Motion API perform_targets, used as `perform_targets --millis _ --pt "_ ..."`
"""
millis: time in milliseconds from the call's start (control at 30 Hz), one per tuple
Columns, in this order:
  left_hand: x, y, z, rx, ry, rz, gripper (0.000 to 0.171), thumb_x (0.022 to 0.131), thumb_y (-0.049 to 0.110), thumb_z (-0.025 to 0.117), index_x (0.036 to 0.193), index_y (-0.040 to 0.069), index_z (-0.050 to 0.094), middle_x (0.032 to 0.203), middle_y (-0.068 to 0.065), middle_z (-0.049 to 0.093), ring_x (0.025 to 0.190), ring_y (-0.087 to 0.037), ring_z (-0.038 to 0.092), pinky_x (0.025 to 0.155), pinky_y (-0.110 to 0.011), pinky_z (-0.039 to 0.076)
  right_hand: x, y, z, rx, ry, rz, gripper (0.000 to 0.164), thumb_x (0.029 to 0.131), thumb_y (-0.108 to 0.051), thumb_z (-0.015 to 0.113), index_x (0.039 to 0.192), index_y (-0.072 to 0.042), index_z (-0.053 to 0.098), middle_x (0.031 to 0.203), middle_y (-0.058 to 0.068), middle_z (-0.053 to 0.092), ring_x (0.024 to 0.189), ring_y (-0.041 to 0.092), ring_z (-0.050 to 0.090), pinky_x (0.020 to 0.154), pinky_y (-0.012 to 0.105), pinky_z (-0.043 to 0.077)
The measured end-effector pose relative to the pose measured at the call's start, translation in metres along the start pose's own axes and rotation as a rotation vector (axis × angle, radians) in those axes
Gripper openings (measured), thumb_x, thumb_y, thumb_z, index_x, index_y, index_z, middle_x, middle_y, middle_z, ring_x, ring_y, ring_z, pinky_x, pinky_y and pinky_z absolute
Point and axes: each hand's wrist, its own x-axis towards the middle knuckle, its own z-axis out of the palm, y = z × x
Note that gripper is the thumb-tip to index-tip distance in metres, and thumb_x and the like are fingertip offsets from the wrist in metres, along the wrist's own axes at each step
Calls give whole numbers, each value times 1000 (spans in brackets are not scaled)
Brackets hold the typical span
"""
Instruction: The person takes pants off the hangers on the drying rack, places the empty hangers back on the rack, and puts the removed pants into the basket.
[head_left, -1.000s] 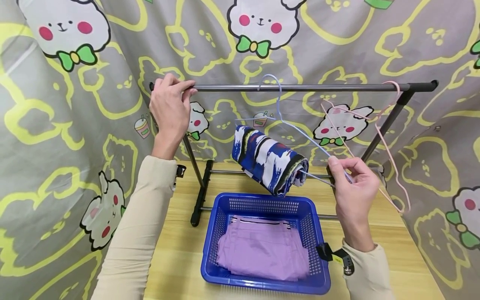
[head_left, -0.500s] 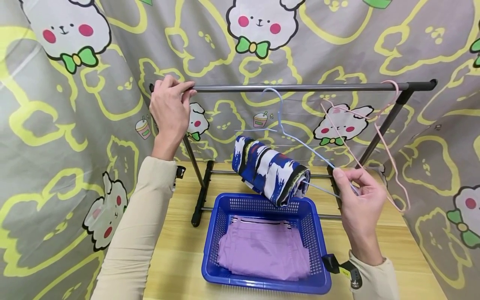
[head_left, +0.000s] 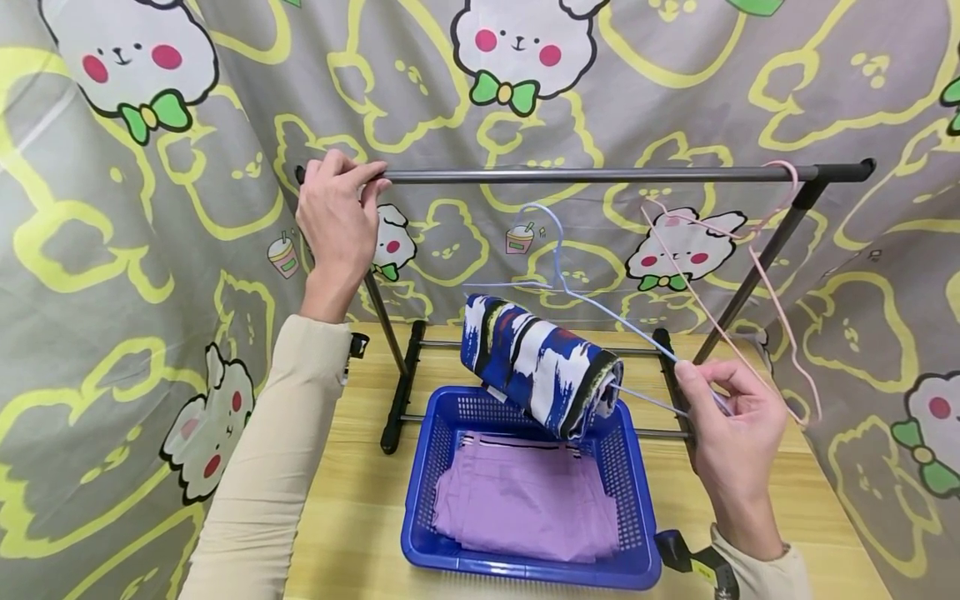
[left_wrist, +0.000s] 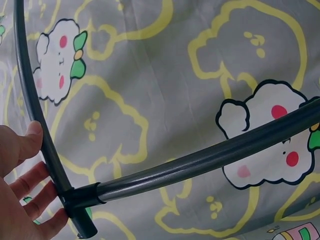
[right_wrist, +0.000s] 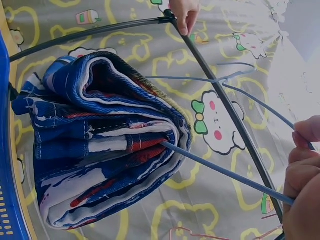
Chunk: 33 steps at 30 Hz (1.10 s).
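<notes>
My left hand (head_left: 339,221) grips the left end of the dark metal clothes rack (head_left: 585,175). In the left wrist view its thumb and fingers (left_wrist: 36,184) lie round the tube by the corner joint. My right hand (head_left: 738,429) pinches the right corner of a light blue wire hanger (head_left: 611,312). A folded blue, white and black patterned garment (head_left: 532,358) hangs over the hanger's lower bar, seen end-on in the right wrist view (right_wrist: 110,145). The hanger's hook is below the rail and off it. The garment's lower edge overlaps the back of the blue basket in the head view.
The blue plastic basket (head_left: 528,575) holds a folded purple garment (head_left: 525,504). A pink hanger (head_left: 780,308) hangs at the rail's right end. The rack stands on a wooden table (head_left: 348,492), with a printed curtain (head_left: 442,100) behind and at both sides.
My right hand has moved down and slightly right. The hanger has come off the rail, and it and the patterned garment have dropped lower toward the basket. My left hand has stayed in place.
</notes>
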Motion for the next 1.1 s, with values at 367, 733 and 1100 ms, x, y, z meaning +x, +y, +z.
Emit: perform_targets --millis 367,733,1100 --pt "-2 -1 -7 -22 -41 -2 30 97 29 70 124 18 77 115 -8 65 107 -30 54 86 -44 49 -5 -4 -8 79 -19 15 9 81 29 63 77 22 60 74 13 62 37 10 33 36 21 19" --pt "-27 -7 -15 -179 -120 138 42 98 14 70 139 6 64 151 -11 53 148 -26 37 125 -37 13 -10 0 -14 106 -54 12 11 80 33 59 75 23 59 69 13 61 38 12 28 38 23 14" --pt "-83 5 -32 -340 -164 296 30 95 8 73 124 0 72 126 -16 66 120 -32 60 103 -46 48 -13 -2 -17 122 -109 -1 9 80 35 56 77 26 56 69 13 58 41 13 23 39 23 13"
